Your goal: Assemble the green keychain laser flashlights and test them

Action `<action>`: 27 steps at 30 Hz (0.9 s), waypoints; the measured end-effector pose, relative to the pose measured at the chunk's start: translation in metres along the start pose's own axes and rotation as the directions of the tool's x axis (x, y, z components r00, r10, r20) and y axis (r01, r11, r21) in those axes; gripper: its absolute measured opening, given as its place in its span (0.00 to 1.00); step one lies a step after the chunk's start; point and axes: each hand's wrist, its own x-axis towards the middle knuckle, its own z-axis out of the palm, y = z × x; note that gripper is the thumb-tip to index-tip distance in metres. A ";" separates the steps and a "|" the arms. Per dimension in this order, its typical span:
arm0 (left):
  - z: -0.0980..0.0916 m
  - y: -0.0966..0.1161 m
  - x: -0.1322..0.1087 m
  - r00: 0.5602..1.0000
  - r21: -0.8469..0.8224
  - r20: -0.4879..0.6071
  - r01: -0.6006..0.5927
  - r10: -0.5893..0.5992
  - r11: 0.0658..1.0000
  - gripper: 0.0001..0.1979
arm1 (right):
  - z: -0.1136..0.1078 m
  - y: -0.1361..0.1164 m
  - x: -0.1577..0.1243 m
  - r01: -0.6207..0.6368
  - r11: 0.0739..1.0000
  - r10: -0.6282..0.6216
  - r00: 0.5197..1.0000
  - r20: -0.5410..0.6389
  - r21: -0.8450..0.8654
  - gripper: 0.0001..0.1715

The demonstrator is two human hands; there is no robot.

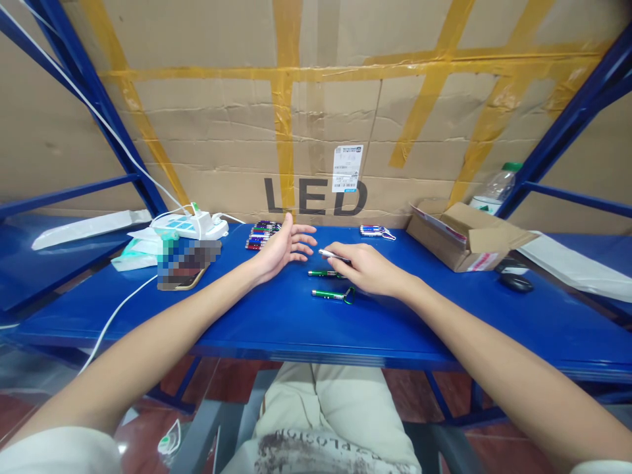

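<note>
My left hand [280,251] is open, palm turned to the right and fingers apart. Just behind it lies a row of red, blue and dark keychain penlights [257,235], partly hidden by the hand. My right hand [371,266] is closed on a silver keychain penlight [330,255], whose tip points left. Under that hand lies a green penlight [322,273], its right end covered by the fingers. Nearer to me rests another green penlight [328,295] with a green clip ring. A small group of silver and blue penlights [374,231] sits farther back.
On the left are a phone [184,280], a white power strip [192,226] with cables and a green-white packet [143,252]. An opened cardboard box [457,237], a black mouse [516,282] and a plastic bottle [498,187] stand right. A large carton [222,145] walls the blue table's [276,329] back.
</note>
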 end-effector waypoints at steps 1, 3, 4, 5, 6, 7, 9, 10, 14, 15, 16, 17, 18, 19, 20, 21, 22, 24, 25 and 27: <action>0.000 0.000 0.000 1.000 -0.006 0.001 0.000 0.000 1.000 0.38 | -0.001 0.000 0.000 0.013 1.000 -0.013 1.000 -0.012 0.008 0.17; 0.000 0.000 0.000 1.000 -0.014 0.006 -0.004 0.004 1.000 0.39 | -0.002 -0.001 0.000 0.029 1.000 -0.028 0.999 -0.026 0.010 0.17; -0.001 0.000 0.000 1.000 -0.013 0.008 -0.006 0.006 1.000 0.39 | -0.002 -0.001 0.000 0.029 1.000 -0.029 0.999 -0.031 0.005 0.16; -0.001 0.000 0.000 1.000 -0.011 0.010 -0.008 0.008 1.000 0.39 | -0.002 -0.001 -0.001 0.023 1.000 -0.023 0.999 -0.034 -0.004 0.16; -0.001 0.000 0.000 1.000 -0.007 0.012 -0.007 0.007 1.000 0.39 | -0.002 0.000 -0.001 0.014 1.000 -0.014 0.999 -0.034 -0.013 0.16; -0.001 0.000 0.000 1.000 -0.003 0.012 -0.005 0.005 1.000 0.39 | -0.002 0.000 -0.001 0.006 1.000 -0.007 0.999 -0.032 -0.021 0.15; -0.001 0.001 0.000 1.000 0.002 0.015 -0.003 0.003 1.000 0.39 | -0.001 0.001 -0.001 0.008 0.999 -0.008 1.000 -0.022 -0.031 0.15; -0.001 0.001 0.000 1.000 0.001 0.016 -0.003 0.003 1.000 0.39 | 0.000 0.001 -0.001 0.017 0.999 -0.018 1.000 -0.014 -0.030 0.16; -0.001 0.001 0.001 1.000 -0.005 0.018 0.001 -0.001 1.000 0.40 | -0.001 -0.001 0.000 0.041 0.999 -0.042 0.999 -0.009 -0.029 0.17; -0.002 0.001 0.001 1.000 -0.006 0.019 0.002 -0.002 1.000 0.40 | -0.001 -0.002 0.000 0.035 0.999 -0.036 0.999 -0.014 -0.033 0.16; -0.002 0.001 0.001 1.000 -0.005 0.020 0.002 -0.002 1.000 0.40 | -0.001 -0.002 0.000 0.027 0.999 -0.028 0.999 -0.019 -0.038 0.16; -0.002 0.001 0.001 1.000 -0.003 0.022 0.002 -0.002 1.000 0.40 | -0.001 -0.002 0.000 0.020 0.999 -0.021 1.000 -0.024 -0.043 0.15; -0.002 0.000 0.001 1.000 -0.001 0.023 0.003 -0.003 1.000 0.40 | -0.001 -0.003 0.000 0.015 0.999 -0.017 1.000 -0.025 -0.047 0.15; -0.002 0.000 0.001 1.000 0.002 0.023 0.004 -0.004 1.000 0.40 | -0.001 -0.003 0.000 0.015 0.999 -0.016 1.000 -0.021 -0.049 0.15; -0.002 0.000 0.001 1.000 0.005 0.022 0.005 -0.005 1.000 0.40 | -0.002 -0.003 0.000 0.019 0.999 -0.020 1.000 -0.014 -0.048 0.15; -0.002 0.001 0.001 1.000 0.006 0.020 0.005 -0.005 1.000 0.40 | -0.002 -0.003 0.000 0.024 0.999 -0.024 1.000 -0.006 -0.045 0.16; -0.002 0.001 0.001 1.000 0.007 0.020 0.005 -0.005 1.000 0.40 | -0.002 -0.003 0.000 0.029 0.999 -0.029 1.000 0.003 -0.040 0.16; -0.001 0.001 0.001 1.000 0.006 0.021 0.005 -0.005 1.000 0.40 | -0.003 -0.005 0.000 0.040 0.999 -0.040 0.999 0.015 -0.026 0.17; -0.001 0.001 0.001 1.000 0.004 0.021 0.005 -0.005 1.000 0.40 | -0.003 -0.005 0.000 0.044 0.999 -0.044 0.999 0.016 -0.019 0.17; -0.001 0.002 0.001 1.000 0.000 0.023 0.006 -0.006 1.000 0.41 | -0.003 -0.006 0.000 0.049 0.999 -0.049 0.999 0.017 -0.008 0.18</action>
